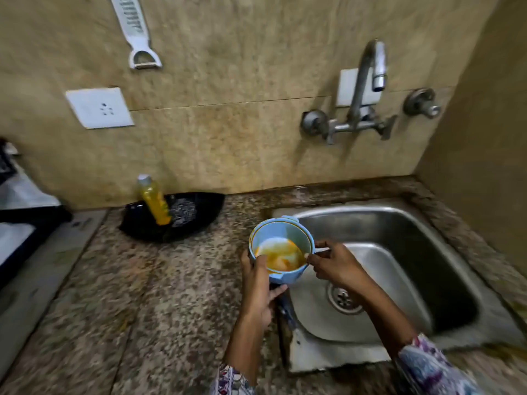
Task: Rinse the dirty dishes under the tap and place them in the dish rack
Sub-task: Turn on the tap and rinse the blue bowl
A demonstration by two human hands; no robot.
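Head cam looks down at a light blue bowl (281,246) held right at the left edge of the steel sink (399,223), half over the granite counter (142,280). It's tipped toward the camera and has orange-yellow sauce smeared inside. Left hand (261,292) wraps the near-left wall, thumb hooked over the rim and fingers curled under the base. Right hand (335,265) pinches the right rim between thumb and fingertips, so the bowl sits between both hands. Tap (370,78) on the wall is well above and to the right, no water visible. Further left on the counter, a yellow bottle (154,201) leans in a black dish (176,218) with a steel scrubber (184,212).
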